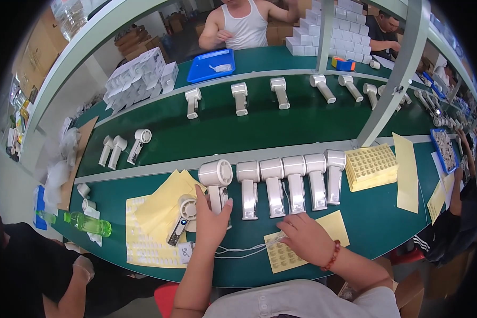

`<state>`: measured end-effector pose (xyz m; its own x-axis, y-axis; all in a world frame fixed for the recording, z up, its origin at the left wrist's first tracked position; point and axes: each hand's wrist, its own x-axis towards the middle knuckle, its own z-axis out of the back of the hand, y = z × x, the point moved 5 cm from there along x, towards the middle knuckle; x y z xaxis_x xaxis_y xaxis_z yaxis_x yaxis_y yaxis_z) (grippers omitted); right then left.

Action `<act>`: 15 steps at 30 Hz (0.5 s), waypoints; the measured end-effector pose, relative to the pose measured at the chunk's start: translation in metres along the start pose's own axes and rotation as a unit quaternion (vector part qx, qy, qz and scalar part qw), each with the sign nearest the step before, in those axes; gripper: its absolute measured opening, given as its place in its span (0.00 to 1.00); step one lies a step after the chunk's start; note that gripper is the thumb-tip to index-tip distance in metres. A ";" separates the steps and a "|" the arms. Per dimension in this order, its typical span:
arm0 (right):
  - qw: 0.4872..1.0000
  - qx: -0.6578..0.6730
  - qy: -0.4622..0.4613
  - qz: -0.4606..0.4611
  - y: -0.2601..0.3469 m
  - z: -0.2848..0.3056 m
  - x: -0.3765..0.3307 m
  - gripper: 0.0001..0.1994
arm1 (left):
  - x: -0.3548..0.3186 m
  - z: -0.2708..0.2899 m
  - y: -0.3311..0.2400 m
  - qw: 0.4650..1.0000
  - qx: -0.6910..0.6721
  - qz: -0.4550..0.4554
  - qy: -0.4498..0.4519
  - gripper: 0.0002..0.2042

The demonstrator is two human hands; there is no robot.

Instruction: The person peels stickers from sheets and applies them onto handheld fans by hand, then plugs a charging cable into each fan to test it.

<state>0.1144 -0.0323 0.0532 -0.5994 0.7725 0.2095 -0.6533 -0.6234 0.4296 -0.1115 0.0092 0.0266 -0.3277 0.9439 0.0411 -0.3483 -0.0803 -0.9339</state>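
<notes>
My left hand (pixel 213 220) is wrapped round the handle of a white handheld fan (pixel 215 174), its round grille tilted up. Close against that hand lies a second handheld fan (pixel 187 208) with a dark panel on its handle, resting over yellow sheets. My right hand (pixel 306 237) has its fingers drawn together over a yellow sticker sheet (pixel 286 259), at the end of white cables (pixel 241 250). What sits between those fingertips is hidden. Beyond both hands stands a row of several white handheld fans (pixel 273 183), side by side.
Several more fans (pixel 240 98) lie spaced along the green belt (pixel 212 132). Yellow sheets (pixel 159 233) and a green bottle (pixel 90 223) are on the left. A sticker stack (pixel 372 165) lies right, beside a metal post (pixel 389 90). Co-workers sit across and at both sides.
</notes>
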 end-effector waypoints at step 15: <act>0.993 -0.063 -0.016 -0.098 -0.029 -0.012 -0.010 0.10 | 0.009 -0.056 -0.031 0.545 -0.767 0.074 0.330 0.20</act>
<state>0.1341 -0.0233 0.0279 -0.4405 0.8830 0.1619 -0.8098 -0.4687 0.3528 -0.0540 0.0379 0.0361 0.3106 0.9142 0.2603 0.9496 -0.2861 -0.1284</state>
